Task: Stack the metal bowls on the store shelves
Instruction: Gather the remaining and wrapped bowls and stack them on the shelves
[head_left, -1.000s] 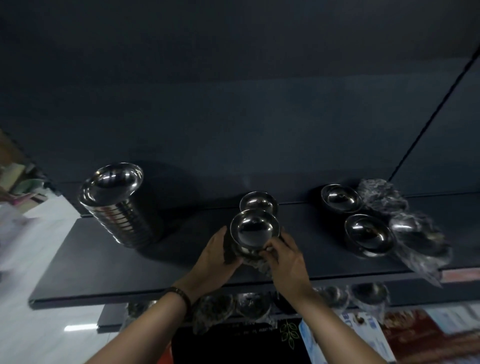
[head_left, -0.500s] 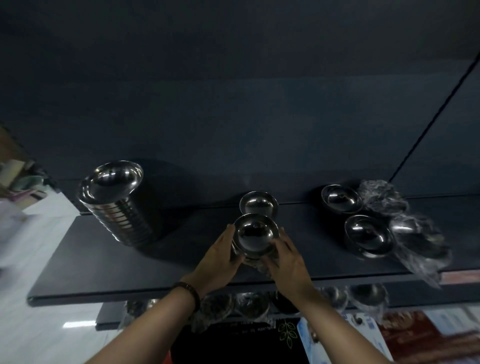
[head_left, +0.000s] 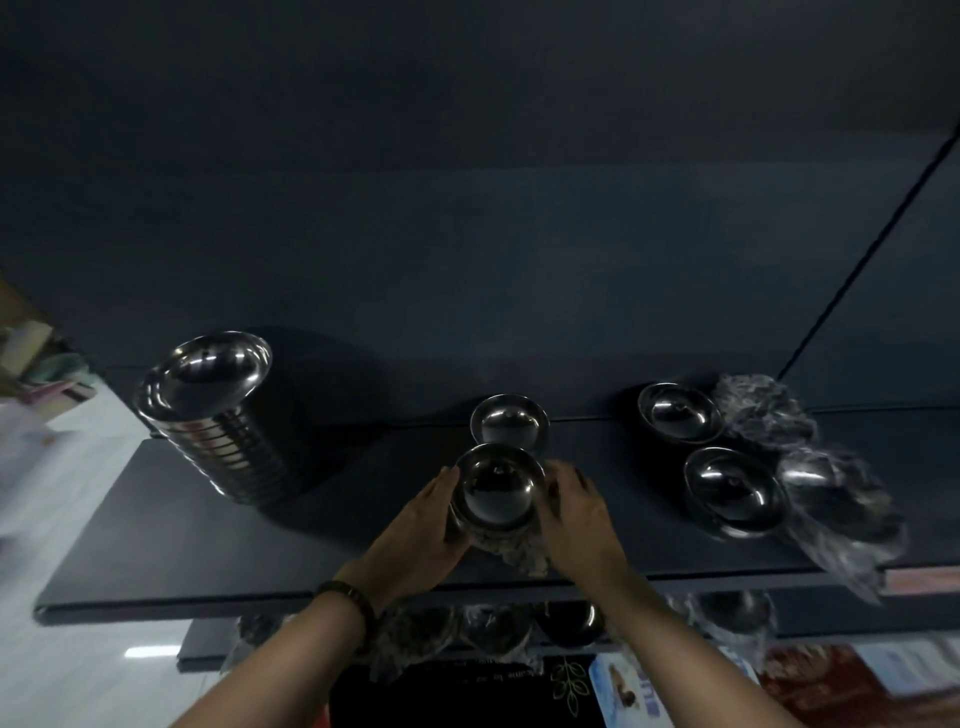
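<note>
A small stack of metal bowls (head_left: 497, 493), with crumpled plastic wrap (head_left: 519, 551) under it, sits near the front edge of the dark shelf (head_left: 208, 551), at its middle. The left hand (head_left: 415, 525) cups its left side and the right hand (head_left: 576, 519) its right, fingers curled against the bowls. Just behind stands a single bowl (head_left: 510, 422). A tall bowl stack (head_left: 218, 415) occupies the left end; two open bowls (head_left: 732, 491) and wrapped ones (head_left: 826, 488) lie toward the right end.
</note>
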